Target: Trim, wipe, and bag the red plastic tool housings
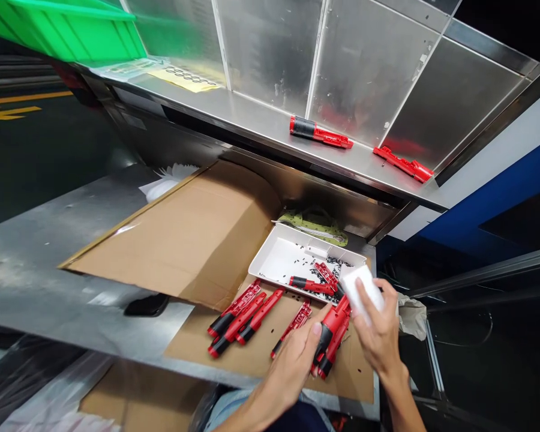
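My left hand (293,359) is closed around a red-and-black plastic tool housing (332,325), tilted up toward the right. My right hand (381,329) grips a white block (362,293), like a foam sponge, close to the upper end of that housing. Just beneath lie more red-and-black parts, partly hidden by my left hand. To the left, several similar housings (247,315) rest side by side on a cardboard sheet (198,339). Behind my hands, a white tray (270,255) holds small black pieces and a few red parts (312,284).
A large cardboard flap (180,231) leans over the metal bench (40,258), with a dark phone-like object (146,305) near its edge. On the metal shelf above sit two red parts (324,135), papers (184,80) and a green bin (67,30). A green patterned pouch (315,225) lies behind the tray.
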A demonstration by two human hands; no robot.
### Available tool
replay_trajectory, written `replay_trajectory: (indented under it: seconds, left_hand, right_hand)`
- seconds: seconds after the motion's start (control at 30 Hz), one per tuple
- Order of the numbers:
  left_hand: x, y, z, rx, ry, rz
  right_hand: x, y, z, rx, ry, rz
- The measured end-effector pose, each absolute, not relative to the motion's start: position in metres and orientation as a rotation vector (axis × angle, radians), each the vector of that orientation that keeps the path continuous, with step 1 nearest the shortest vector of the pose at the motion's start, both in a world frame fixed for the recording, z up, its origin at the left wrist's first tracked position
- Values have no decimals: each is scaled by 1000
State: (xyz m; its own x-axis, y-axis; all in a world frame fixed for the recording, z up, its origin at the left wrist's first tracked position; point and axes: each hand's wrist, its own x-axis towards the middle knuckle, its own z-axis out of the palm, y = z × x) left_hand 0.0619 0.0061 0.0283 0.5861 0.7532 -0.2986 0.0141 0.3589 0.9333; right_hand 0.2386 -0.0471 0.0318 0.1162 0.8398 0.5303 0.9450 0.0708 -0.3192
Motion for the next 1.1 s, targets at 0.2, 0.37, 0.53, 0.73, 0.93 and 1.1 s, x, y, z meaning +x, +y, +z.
replay_trajectory:
  seconds: [0.2, 0.37, 0.53, 0.73, 0.93, 1.1]
  left_hand:
    - [64, 9, 32, 1163, 805, 493]
    - [60, 12, 34, 590, 699, 311]
    - [54, 18, 29, 347, 645, 227]
    - [54, 15, 34, 388, 645, 271]
    - [48, 12, 42, 627, 672, 318]
    - [53, 16, 44, 778, 679, 266]
  right_hand:
    - [245, -49, 22, -1764, -1711, -206]
    - [254, -49, 20, -1717, -1657, -245]
    - [250, -49, 27, -1785, -1446, -324]
    - [246, -50, 34, -1771, -1492, -332]
    - [254, -63, 40, -1745, -1632, -274]
    - [257, -61, 51, -1791, -1755, -273]
